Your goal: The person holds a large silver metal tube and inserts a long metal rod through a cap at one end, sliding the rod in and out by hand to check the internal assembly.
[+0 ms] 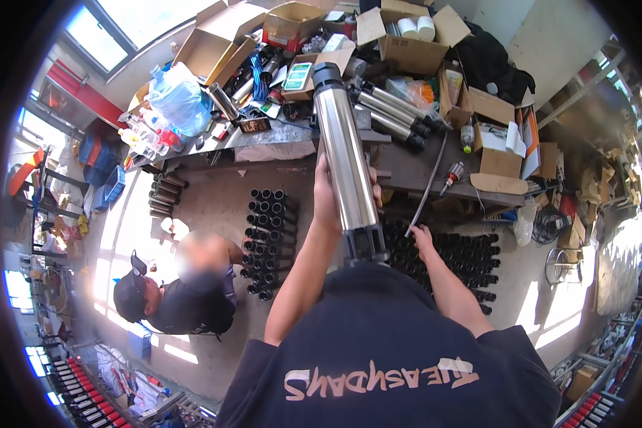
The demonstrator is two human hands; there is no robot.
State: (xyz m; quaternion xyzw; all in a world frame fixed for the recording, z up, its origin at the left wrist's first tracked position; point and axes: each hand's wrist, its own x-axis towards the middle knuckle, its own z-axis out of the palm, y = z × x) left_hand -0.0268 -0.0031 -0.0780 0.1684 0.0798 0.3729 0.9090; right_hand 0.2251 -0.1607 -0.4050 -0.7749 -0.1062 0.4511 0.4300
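My left hand (325,196) is wrapped round a shiny steel cylinder (346,153) with black ends, resembling a pump body. The cylinder stands nearly upright in the picture, its slotted black end toward me and its rounded black cap (327,75) over the cluttered bench. Lower right, my right hand (422,241) closes on the near end of a thin metal rod (429,178), which slants up over the bench edge. Beside the rod lies a small red-and-silver part (452,175). More steel cylinders (392,114) with black ends lie on the bench behind.
The workbench (428,160) carries open cardboard boxes (417,50), plastic bottles (141,143) and loose parts. Rows of black tubes (267,228) stand on the floor, with more black tubes (471,260) under the bench. At left, a person in a black cap (192,307) is low beside the rows.
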